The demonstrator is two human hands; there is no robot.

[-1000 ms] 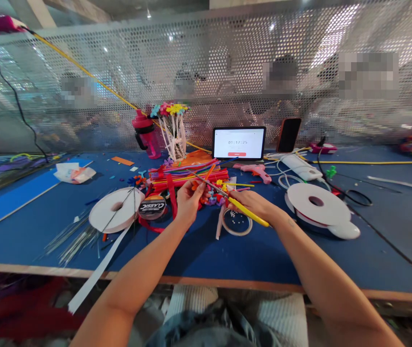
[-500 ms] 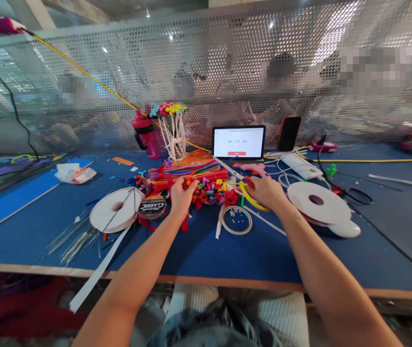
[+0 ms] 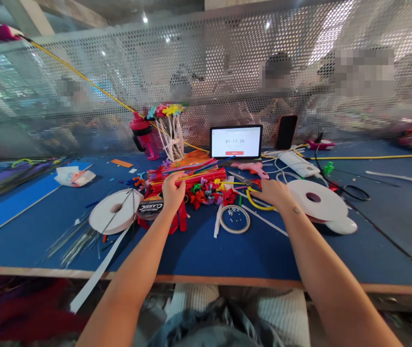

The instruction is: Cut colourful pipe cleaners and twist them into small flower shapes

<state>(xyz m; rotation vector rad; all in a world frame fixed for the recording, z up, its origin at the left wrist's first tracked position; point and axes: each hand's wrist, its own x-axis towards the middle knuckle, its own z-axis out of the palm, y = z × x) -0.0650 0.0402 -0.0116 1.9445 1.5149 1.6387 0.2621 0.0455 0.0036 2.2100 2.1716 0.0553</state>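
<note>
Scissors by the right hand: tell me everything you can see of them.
The scissors lie flat on the blue table top, with narrow metal blades pointing back and left, toward the tablet. Their yellow plastic handle curves forward in a loop, and the fingers of the right hand sit at or just over it. Small red craft pieces lie near the pivot. Whether the blades are open or closed is too small to tell.
</note>
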